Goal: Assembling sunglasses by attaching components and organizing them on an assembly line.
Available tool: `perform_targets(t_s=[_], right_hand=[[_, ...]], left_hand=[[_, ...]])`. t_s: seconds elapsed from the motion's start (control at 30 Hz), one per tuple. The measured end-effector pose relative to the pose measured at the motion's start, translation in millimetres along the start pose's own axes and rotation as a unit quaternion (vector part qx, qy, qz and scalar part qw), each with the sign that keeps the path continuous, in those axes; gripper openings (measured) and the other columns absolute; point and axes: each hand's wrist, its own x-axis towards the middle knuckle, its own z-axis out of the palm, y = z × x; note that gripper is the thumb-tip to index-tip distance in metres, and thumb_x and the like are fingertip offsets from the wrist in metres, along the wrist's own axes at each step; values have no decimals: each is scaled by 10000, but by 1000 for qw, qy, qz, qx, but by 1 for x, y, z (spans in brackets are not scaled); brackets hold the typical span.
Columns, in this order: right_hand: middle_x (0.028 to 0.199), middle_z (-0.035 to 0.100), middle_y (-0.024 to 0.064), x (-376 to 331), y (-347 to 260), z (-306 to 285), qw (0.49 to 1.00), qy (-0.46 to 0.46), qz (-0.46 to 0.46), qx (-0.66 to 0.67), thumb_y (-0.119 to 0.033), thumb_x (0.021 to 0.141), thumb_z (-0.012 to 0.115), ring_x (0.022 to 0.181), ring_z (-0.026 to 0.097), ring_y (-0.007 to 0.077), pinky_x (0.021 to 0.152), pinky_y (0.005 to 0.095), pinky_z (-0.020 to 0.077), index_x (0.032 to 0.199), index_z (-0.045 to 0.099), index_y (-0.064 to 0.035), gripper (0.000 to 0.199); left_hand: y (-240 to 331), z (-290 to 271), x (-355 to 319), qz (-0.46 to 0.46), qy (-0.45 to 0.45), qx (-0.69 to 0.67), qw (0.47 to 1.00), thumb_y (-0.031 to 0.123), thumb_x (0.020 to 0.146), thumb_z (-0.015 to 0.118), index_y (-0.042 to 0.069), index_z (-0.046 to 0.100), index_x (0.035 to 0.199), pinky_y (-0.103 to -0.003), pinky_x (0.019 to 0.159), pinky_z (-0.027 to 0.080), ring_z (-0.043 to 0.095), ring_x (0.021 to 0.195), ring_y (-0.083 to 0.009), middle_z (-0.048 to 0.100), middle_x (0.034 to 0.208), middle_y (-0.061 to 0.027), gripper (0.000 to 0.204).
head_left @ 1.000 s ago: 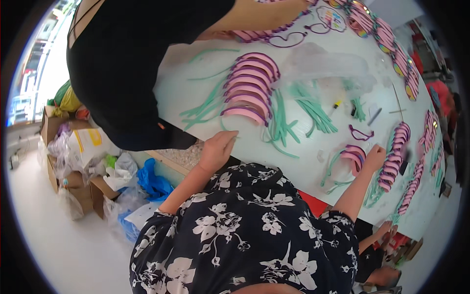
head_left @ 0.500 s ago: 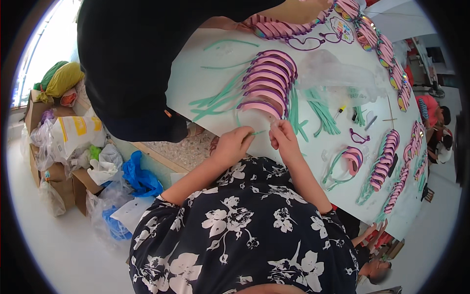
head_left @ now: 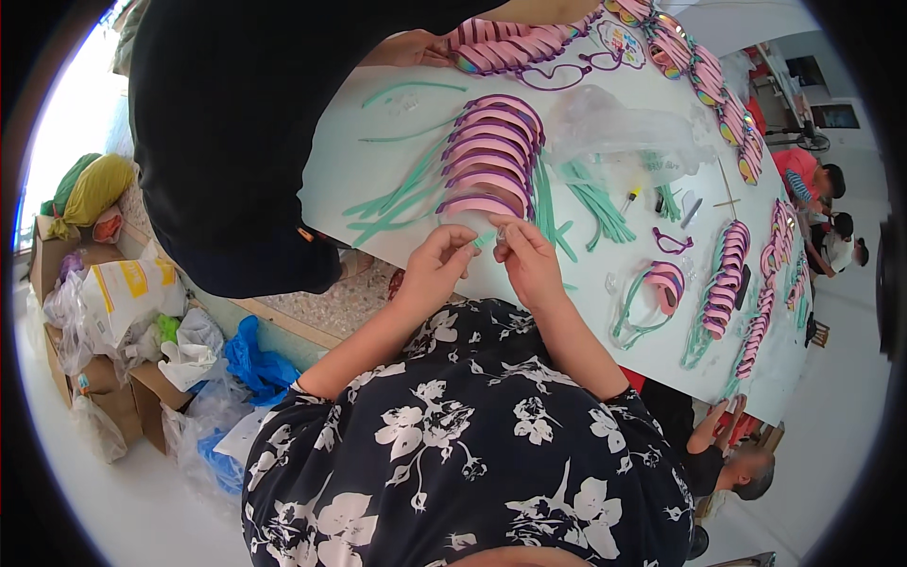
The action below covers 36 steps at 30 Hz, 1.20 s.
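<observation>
Over the near edge of the table, my left hand [head_left: 442,260] pinches a mint-green strap [head_left: 484,240], whose short end points toward the other hand. Close beside it on the right, my right hand [head_left: 525,257] has thumb and fingertips pressed together on a small, clear bit too tiny to name. Just beyond both hands lies a row of nested pink and purple curved goggle frames [head_left: 487,204]. Loose mint-green straps [head_left: 402,203] fan out on the row's left, and more straps [head_left: 551,213] run along its right side.
Right of the row lie a strap bundle [head_left: 600,213], clear plastic bags [head_left: 605,128], a purple glasses frame [head_left: 673,242] and a strapped goggle [head_left: 666,288]. Stacked goggles [head_left: 726,283] line the right. A co-worker in black [head_left: 227,142] leans in at left. Bags and cartons [head_left: 156,402] crowd the floor.
The view has shifted, so the table appears further left. My left hand's fingers have turned upward with the strap end, and the two hands are closer together.
</observation>
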Motion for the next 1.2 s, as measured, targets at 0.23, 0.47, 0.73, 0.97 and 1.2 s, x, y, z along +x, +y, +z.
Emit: perform_targets(t_s=[0.23,0.47,0.73,0.97,1.2], right_hand=[[826,507,-20,-7,0,-8,992,-23,76,101,-136,949,545,679,446,81,653,267,383,1034,604,-26,151],[778,478,-19,-9,8,-14,993,-14,97,70,-139,952,551,685,430,89,656,263,382,1021,591,-20,143],[799,496,-14,-8,10,-18,993,-20,113,32,-135,952,553,700,455,91,673,269,403,1004,592,-32,121],[802,515,-10,-11,10,-23,993,-16,117,22,-132,947,562,701,472,90,678,273,414,1002,593,-32,118],[797,521,-11,-15,13,-26,992,-13,124,18,-137,945,569,689,478,92,668,277,415,1006,595,-29,127]], left_hand=[[-8,-15,-17,231,-73,404,882,82,816,650,56,630,973,-329,616,521,631,680,-235,646,842,-96,161],[-17,-36,-31,310,-51,492,812,88,682,673,80,631,914,-362,610,527,647,676,-258,660,829,-57,235],[-34,-27,-29,282,-107,492,817,127,737,651,82,567,908,-381,567,510,630,657,-268,622,824,-66,196],[-30,-20,-31,303,-98,472,822,92,723,642,76,558,900,-376,559,512,625,649,-267,608,843,-61,196],[-32,-16,-37,312,-93,475,818,78,711,639,74,547,883,-362,539,506,614,632,-255,594,881,-49,194]])
